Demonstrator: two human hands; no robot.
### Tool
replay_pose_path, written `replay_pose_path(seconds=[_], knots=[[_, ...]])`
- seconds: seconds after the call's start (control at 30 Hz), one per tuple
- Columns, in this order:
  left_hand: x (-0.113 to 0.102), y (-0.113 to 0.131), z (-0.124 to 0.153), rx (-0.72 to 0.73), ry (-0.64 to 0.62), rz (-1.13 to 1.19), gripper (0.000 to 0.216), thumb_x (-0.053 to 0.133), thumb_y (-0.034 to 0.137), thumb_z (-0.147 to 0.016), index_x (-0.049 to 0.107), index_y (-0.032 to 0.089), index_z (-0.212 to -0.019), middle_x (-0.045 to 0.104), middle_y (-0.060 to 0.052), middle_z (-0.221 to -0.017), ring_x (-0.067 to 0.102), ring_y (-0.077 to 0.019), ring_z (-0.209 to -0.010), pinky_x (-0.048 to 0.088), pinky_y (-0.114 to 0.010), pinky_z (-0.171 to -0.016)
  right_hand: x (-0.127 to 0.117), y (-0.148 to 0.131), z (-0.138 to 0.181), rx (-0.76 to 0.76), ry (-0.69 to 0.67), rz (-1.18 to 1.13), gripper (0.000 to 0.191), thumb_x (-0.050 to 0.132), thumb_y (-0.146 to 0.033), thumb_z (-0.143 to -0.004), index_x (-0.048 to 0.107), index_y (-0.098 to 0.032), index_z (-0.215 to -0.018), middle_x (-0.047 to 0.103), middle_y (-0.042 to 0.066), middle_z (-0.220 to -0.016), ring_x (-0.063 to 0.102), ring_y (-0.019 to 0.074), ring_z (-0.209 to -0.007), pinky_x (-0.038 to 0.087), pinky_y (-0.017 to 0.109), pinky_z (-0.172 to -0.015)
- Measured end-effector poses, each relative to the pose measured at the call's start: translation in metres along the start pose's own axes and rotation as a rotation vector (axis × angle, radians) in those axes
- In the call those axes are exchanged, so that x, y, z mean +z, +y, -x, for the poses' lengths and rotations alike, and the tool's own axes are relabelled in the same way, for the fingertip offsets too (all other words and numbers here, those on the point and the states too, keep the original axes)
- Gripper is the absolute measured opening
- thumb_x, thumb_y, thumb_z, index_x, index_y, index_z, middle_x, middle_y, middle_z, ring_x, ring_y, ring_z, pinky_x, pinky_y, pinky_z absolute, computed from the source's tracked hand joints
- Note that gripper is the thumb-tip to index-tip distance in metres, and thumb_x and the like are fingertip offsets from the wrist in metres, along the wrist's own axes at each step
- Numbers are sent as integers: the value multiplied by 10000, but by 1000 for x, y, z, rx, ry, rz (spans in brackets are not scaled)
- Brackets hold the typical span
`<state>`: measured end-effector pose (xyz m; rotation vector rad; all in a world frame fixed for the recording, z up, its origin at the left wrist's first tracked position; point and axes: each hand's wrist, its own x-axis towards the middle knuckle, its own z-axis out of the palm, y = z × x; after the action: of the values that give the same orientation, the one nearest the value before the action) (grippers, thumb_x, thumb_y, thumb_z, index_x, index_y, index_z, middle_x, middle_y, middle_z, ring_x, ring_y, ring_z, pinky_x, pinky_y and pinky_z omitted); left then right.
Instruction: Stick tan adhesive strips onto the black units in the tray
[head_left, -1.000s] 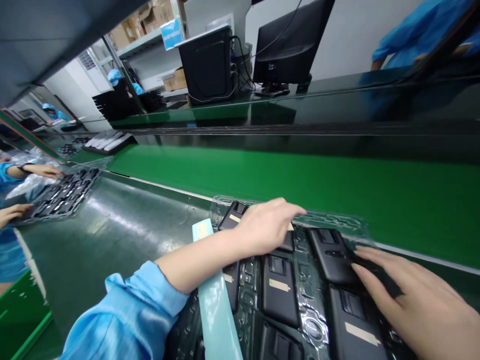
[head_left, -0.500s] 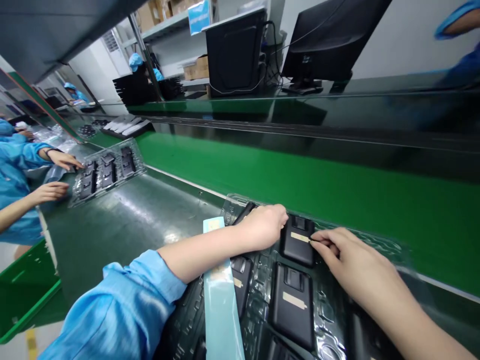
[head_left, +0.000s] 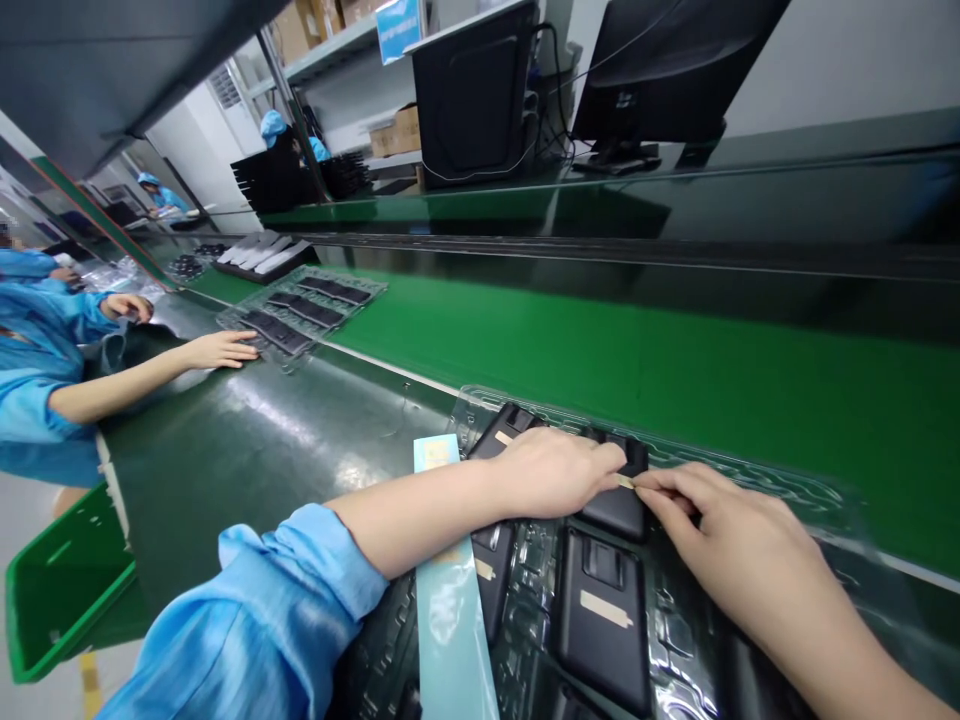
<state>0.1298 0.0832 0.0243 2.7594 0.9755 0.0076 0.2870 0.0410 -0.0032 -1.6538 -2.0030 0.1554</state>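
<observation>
My left hand [head_left: 559, 472] lies across a black rectangular device casing [head_left: 615, 512], its fingers curled at the left end of a beige tape strip [head_left: 625, 482]. Whether those fingertips grip anything is hidden. My right hand [head_left: 712, 515] pinches the strip's right end between thumb and forefinger. The casing sits in a clear plastic tray [head_left: 679, 640] with several like it. Nearer me, another casing [head_left: 600, 610] bears its own beige strip. Under my left forearm runs a long pale-blue backing sheet [head_left: 454, 640] with a beige piece at its top.
On the left, a co-worker's hand [head_left: 221, 350] touches another clear tray [head_left: 330, 325] of black parts. A green conveyor belt [head_left: 525, 345] runs beyond my tray. A green crate [head_left: 67, 590] stands low at the left; a monitor [head_left: 667, 75] stands on the upper shelf.
My left hand has moved right over the casing, covering most of its strip; my right hand shifted slightly right in view. The co-worker's tray has changed position and contents.
</observation>
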Motion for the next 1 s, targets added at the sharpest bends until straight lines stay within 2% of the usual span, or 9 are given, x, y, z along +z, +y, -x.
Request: replay_pose_path(seconds=[0.1,0.2,0.27,0.47,0.57,0.63,0.73,0.83,1.0], knots=[[2,-1,0,0,-1,-20,202,311,308,-881,443,164,-931,614,-17,-900,581,-160,-826,397,-254,-653,-2,3,2,-21,-11,-21,385,269,-468,-734,561,-248,-613,597,-12,-663,540,172,-512,398,339,-522],[3,-1,-1,17,5,-34,198,311,305,-880,437,176,-962,615,-11,-915,583,-158,-827,398,-251,-654,-3,6,5,-70,77,54,402,254,-437,-788,577,-236,-659,606,3,-688,532,171,-495,391,335,-505],[1,-1,-1,29,-7,-38,193,310,290,-880,437,183,-979,615,-6,-929,584,-161,-834,403,-255,-659,-3,6,6,-162,140,145,424,223,-393,-832,588,-220,-703,611,15,-712,540,174,-519,397,338,-521],[-13,4,-6,-12,-149,-35,266,271,321,-886,430,156,-1021,628,-46,-895,600,-193,-807,433,-290,-655,-7,-2,16,-400,249,373,427,200,-192,-862,605,-180,-729,594,37,-696,542,166,-568,399,342,-563],[-23,10,-11,-45,-247,-46,307,257,323,-885,450,130,-1024,628,-90,-899,597,-216,-841,447,-319,-685,-12,-11,26,-503,163,561,391,252,-40,-776,624,-150,-826,593,72,-765,533,200,-634,387,420,-662],[-30,16,-15,-78,-303,-33,309,271,298,-879,465,112,-1033,619,-114,-937,583,-220,-898,448,-322,-725,-12,-17,31,-509,132,639,409,280,15,-712,623,-118,-889,585,94,-791,510,223,-656,378,467,-703],[-41,28,-22,-153,-395,-17,298,314,236,-858,498,86,-1037,596,-142,-1008,556,-213,-969,440,-298,-773,-7,-27,37,-467,224,695,406,283,31,-678,633,-68,-859,537,117,-692,471,240,-621,362,527,-726],[-48,41,-31,-242,-475,-51,295,359,177,-821,542,55,-1018,575,-173,-1049,546,-235,-986,445,-306,-778,0,-34,39,-428,180,734,374,307,10,-674,642,-78,-817,492,111,-659,452,245,-623,341,560,-769],[-48,57,-41,-343,-496,-136,318,395,116,-772,556,42,-1037,580,-201,-1025,546,-256,-988,465,-324,-758,7,-40,42,-373,129,750,351,323,-16,-683,654,-99,-768,490,114,-623,451,246,-616,341,557,-803]])
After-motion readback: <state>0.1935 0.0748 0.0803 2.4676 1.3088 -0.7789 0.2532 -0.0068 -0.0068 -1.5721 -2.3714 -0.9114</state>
